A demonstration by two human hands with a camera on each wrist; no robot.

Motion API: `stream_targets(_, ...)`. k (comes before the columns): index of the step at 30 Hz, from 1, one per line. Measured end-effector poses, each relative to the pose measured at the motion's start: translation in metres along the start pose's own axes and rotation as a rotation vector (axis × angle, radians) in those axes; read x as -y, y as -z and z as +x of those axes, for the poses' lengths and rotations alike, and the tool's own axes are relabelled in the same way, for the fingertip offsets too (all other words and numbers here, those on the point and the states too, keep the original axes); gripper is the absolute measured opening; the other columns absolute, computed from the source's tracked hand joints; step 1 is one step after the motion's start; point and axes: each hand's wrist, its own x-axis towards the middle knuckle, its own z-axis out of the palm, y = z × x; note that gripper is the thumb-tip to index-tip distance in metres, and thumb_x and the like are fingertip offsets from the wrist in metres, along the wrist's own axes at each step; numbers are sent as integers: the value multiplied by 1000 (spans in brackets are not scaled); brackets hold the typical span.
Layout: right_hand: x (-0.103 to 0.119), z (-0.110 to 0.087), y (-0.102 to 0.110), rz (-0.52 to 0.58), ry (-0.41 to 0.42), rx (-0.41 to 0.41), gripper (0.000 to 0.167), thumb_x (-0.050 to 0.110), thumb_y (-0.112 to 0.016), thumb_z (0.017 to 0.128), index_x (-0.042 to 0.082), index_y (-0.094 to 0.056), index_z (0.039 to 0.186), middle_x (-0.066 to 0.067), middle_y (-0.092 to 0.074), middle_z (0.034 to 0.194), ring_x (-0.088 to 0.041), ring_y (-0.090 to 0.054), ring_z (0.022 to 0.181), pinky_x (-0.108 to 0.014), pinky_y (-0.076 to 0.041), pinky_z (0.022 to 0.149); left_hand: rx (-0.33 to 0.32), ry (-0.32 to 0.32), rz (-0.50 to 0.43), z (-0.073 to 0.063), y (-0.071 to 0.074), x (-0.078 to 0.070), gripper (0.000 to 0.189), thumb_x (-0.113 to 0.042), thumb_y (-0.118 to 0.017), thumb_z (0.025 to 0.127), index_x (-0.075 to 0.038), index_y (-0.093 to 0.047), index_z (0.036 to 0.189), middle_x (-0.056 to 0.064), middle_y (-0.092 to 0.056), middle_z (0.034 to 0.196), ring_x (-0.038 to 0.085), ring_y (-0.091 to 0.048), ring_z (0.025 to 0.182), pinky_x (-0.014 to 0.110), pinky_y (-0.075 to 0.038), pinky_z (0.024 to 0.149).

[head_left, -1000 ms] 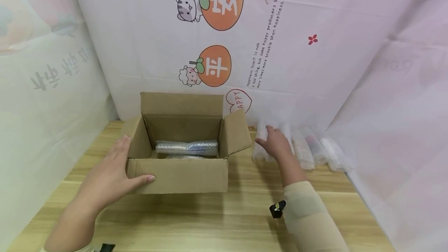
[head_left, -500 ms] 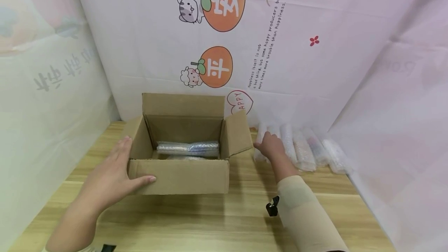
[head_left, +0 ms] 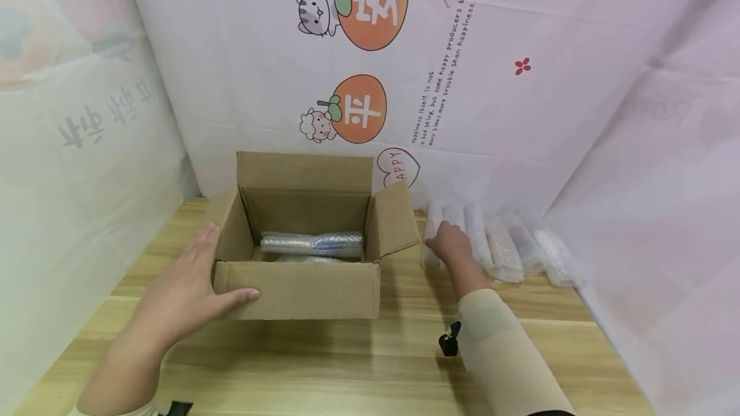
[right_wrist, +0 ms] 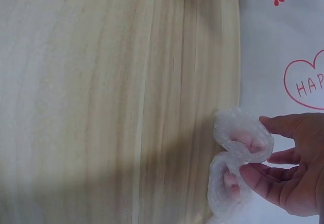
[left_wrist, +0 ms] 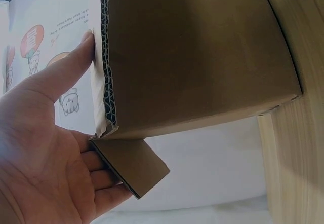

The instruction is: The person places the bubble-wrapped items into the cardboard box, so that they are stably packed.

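Note:
An uncapped cardboard box [head_left: 303, 291] stands at centre left with its flaps spread. My left hand [head_left: 176, 291] rests against its near left corner, thumb lying on the front flap and extended fingers along the left flap. Inside lies a bubble-wrapped bundle [head_left: 312, 244], with part of another wrapped thing below it. To the right, my right hand [head_left: 453, 246] is at a row of bubble-wrapped rolls. In the right wrist view its thumb and fingers pinch the leftmost bubble-wrapped roll [right_wrist: 243, 135] from both sides, the fingers reaching between it and the neighbouring roll [right_wrist: 225, 186].
Several more wrapped rolls, among them a reddish one [head_left: 503, 252] and a whitish one [head_left: 557, 259], lean at the back right. Printed white sheets [head_left: 491, 101] enclose the wooden table [head_left: 324, 364] behind and at both sides. The box's right flap [head_left: 396, 220] juts toward the rolls.
My right hand has shifted slightly left and down onto the leftmost rolls, its fingers drawing in round one. The left hand stays at the box corner.

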Motion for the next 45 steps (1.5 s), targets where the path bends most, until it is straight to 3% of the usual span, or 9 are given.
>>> stream_targets(7, -9, -1, 6, 79, 16, 11, 52, 20, -61, 91, -11, -51, 131, -30, -57, 130, -45, -57, 116, -53, -48, 98, 1, 0, 1, 1, 0, 0, 129, -82, -57, 74, -6, 5, 157, 19, -1, 164, 46, -14, 148, 70, -25, 109)
stream_targets(14, -15, -8, 27, 154, 16, 49, 57, 19, -61, 92, -10, -46, 138, -29, -53, 136, -40, -62, 108, -52, -47, 101, 8, 5, -7, 1, 0, 0, 130, -83, -57, 74, -5, 5, 157, 19, 0, 164, 45, -12, 148, 70, -25, 109)
stream_targets(22, -23, -16, 54, 276, 17, 107, 59, 18, -58, 97, -6, -37, 147, -31, -44, 144, -34, -70, 98, -39, -60, 79, 21, 19, -8, 1, 1, 1, 130, -83, -56, 74, -6, 7, 157, 17, 3, 164, 45, -11, 149, 71, -25, 108)
stream_targets(27, -31, -21, 64, 301, 41, 102, 59, 16, -56, 98, -6, -34, 148, -32, -43, 144, -38, -67, 105, -36, -61, 78, 24, 16, -7, 1, 1, 1, 130, -83, -56, 74, -6, 7, 157, 18, 2, 164, 45, -11, 149, 71, -24, 108)
stream_targets(32, -35, -31, 75, 289, 83, 48, 57, 16, -56, 98, -3, -36, 148, -33, -45, 141, -38, -67, 104, -38, -60, 78, 18, 9, -4, 1, 1, 0, 129, -83, -56, 74, -5, 6, 157, 19, 1, 164, 45, -12, 148, 71, -24, 109)
stream_targets(37, -32, -41, 92, 233, 141, -48, 56, 20, -58, 97, 0, -41, 147, -30, -50, 138, -35, -69, 95, -49, -55, 86, 18, 8, -2, 1, 1, 0, 129, -83, -56, 74, -5, 6, 157, 19, 0, 164, 45, -12, 148, 70, -25, 109)
stream_targets(41, -24, -51, 111, 211, 190, -98, 54, 19, -58, 96, 2, -43, 145, -27, -53, 136, -41, -62, 110, -57, -48, 94, 17, 7, -3, 1, 0, 0, 129, -83, -56, 74, -5, 6, 157, 18, 1, 164, 45, -12, 149, 71, -25, 109)
stream_targets(45, -13, -62, 128, 209, 227, -126, 52, 17, -57, 96, 4, -45, 145, -24, -55, 134, -42, -55, 120, -58, -46, 96, 17, 8, -2, 1, 0, 0, 129, -83, -56, 75, -5, 6, 157, 18, 1, 164, 44, -12, 149, 71, -25, 108)
